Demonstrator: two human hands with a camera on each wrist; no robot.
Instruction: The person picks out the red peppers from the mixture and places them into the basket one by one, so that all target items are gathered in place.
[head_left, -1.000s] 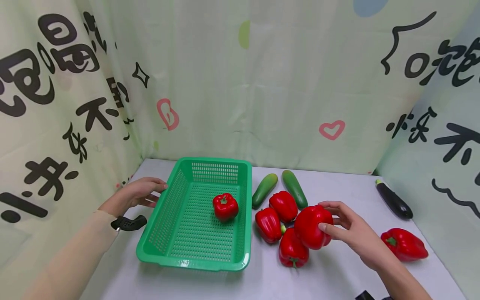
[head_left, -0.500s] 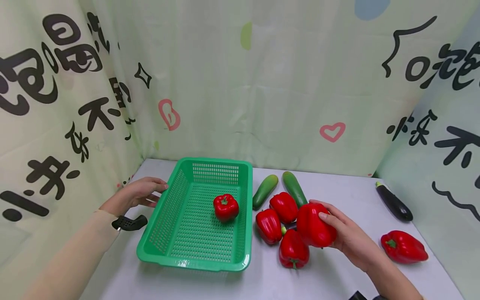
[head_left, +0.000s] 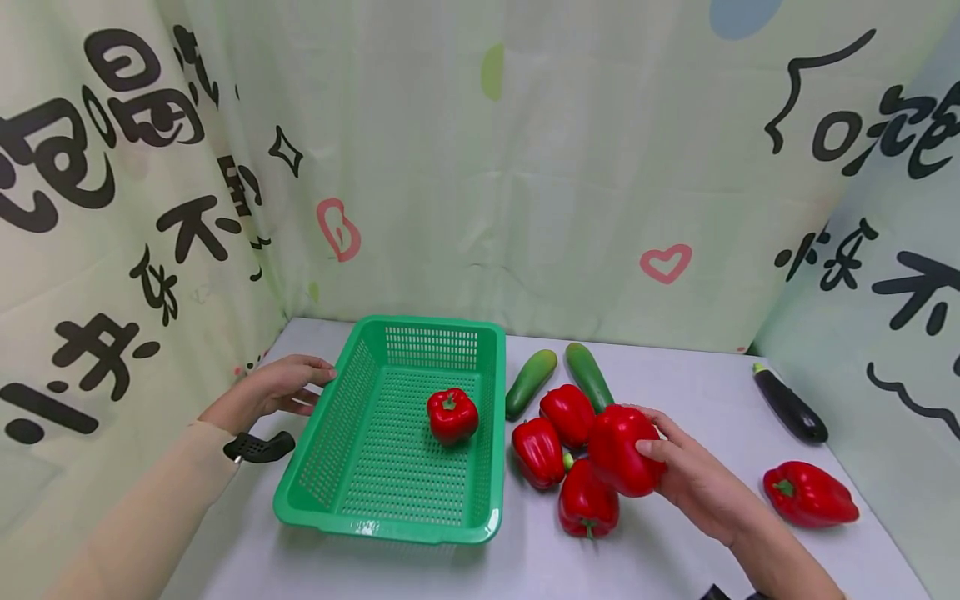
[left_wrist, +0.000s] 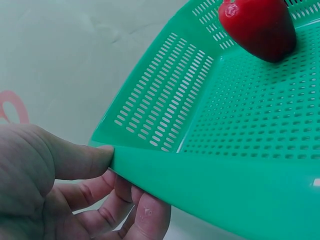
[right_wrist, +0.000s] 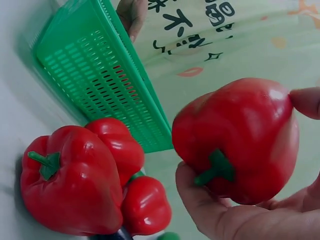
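Note:
My left hand (head_left: 288, 385) grips the left rim of a green perforated plastic basket (head_left: 390, 530), thumb on the rim and fingers curled beneath, as the left wrist view shows. Inside the basket lies one red bell pepper (head_left: 452, 417). My right hand (head_left: 697, 475) holds another red bell pepper (head_left: 621, 450) between thumb and fingers, right of the basket. In the right wrist view its green stem (right_wrist: 218, 167) points down toward the fingers. The held pepper overlaps a cluster of red bell peppers (head_left: 588, 504) in the head view. A dark eggplant (right_wrist: 112, 235) is mostly hidden among them.
Two green cucumbers or zucchini (head_left: 531, 383) lie behind the cluster. Toward the right edge of the white table (head_left: 697, 371) are another eggplant (head_left: 789, 404) and a red bell pepper (head_left: 810, 494). A printed curtain (head_left: 570, 208) surrounds the table's back and sides.
My right hand has turned the bell pepper in its grip, shifting it slightly right and then back left, near the same spot. My left hand and the basket have stayed in place.

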